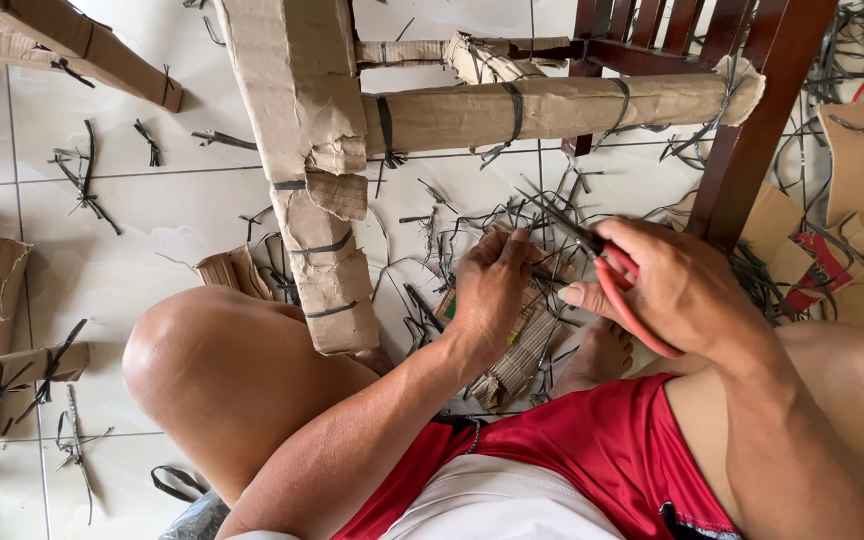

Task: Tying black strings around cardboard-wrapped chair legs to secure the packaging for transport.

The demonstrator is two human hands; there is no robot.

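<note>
The right hand [677, 290] grips red-handled metal cutters [607, 268] in a closed fist, while at nine o'clock the left hand [492, 290], fingers curled, presses ribbed brown cardboard wrapping [524, 350].

Brown corrugated cardboard wrapping [304, 150], bound with dark straps, is seen around a chair leg just left of the left hand's fingers [512, 250]. A second wrapped rail [552, 105] is laid crosswise above both hands' fingers. A torn piece of cardboard [522, 350] is found directly beneath the left fingers. A flattened carton [832, 262] with a red printed label is placed well to the right of the right hand's fingers [592, 295]. More strapped cardboard [12, 370] is scattered far left.
</note>
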